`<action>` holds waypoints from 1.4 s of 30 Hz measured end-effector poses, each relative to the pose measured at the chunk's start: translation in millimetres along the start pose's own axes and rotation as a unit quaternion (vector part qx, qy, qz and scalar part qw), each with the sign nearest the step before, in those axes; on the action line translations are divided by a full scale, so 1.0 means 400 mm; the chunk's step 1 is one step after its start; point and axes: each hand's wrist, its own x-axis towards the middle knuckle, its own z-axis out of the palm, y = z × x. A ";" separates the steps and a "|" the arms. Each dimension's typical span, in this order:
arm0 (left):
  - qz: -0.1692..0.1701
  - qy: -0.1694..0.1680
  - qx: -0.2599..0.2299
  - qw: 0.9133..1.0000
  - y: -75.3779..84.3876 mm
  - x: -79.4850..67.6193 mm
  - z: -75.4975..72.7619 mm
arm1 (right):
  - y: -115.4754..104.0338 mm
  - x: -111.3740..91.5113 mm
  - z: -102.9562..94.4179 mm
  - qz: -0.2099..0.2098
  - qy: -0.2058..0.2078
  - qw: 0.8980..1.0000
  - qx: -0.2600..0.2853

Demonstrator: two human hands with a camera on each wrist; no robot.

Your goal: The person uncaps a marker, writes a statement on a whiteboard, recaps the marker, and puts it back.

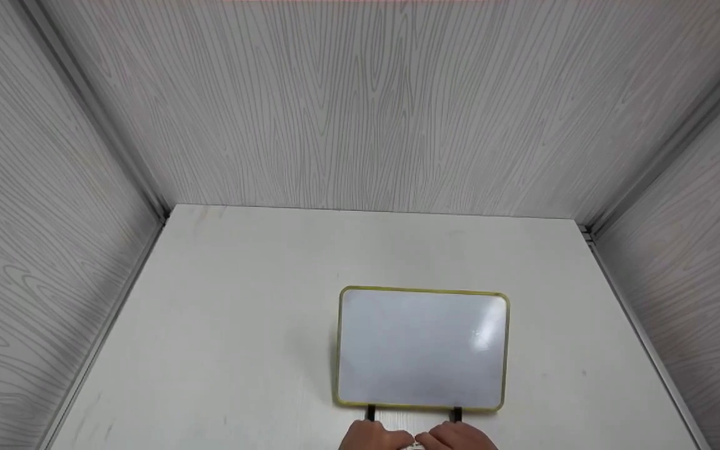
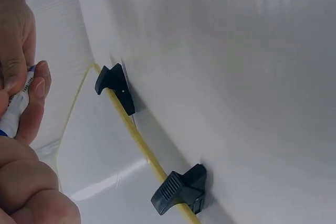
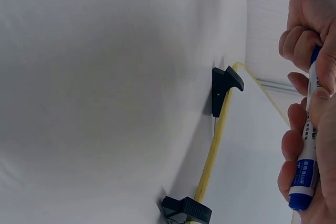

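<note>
Both hands meet at the bottom edge of the head view, around a white and blue marker [image 3: 310,135]. My right hand [image 1: 457,435] holds the marker's white barrel, its fingers curled along it in the right wrist view. At the other end, my left hand [image 1: 372,435] grips the blue cap [image 3: 316,54]. Beyond the hands stands a small whiteboard [image 1: 422,350] with a yellow rim, leaning back, its surface bare of marks. Two black feet [image 2: 178,188] clasp its near edge.
A white tabletop [image 1: 241,300] lies under the whiteboard. Grey wood-grain panels rise at the back [image 1: 360,112], on the left [image 1: 16,219] and on the right [image 1: 697,250], with metal strips along their joins.
</note>
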 end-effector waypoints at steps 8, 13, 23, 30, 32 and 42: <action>0.018 0.073 -0.008 0.997 0.005 -0.011 0.014 | 0.040 -0.004 -0.034 0.053 0.026 0.973 0.222; 0.003 0.122 -0.006 0.993 0.026 -0.007 0.026 | 0.036 0.006 -0.089 0.273 0.022 0.847 0.457; -0.033 0.143 -0.050 0.988 0.041 0.004 0.039 | 0.009 0.044 -0.111 0.446 0.044 0.692 0.565; -0.025 0.114 -0.106 0.987 0.046 0.002 0.034 | -0.008 0.056 -0.060 0.349 0.046 0.634 0.689; -0.023 0.110 -0.119 0.987 0.045 0.000 0.036 | -0.014 0.059 -0.049 0.343 0.042 0.630 0.696; -0.048 0.027 -0.021 0.998 0.021 -0.009 0.027 | -0.012 0.076 -0.083 0.446 0.015 0.657 0.607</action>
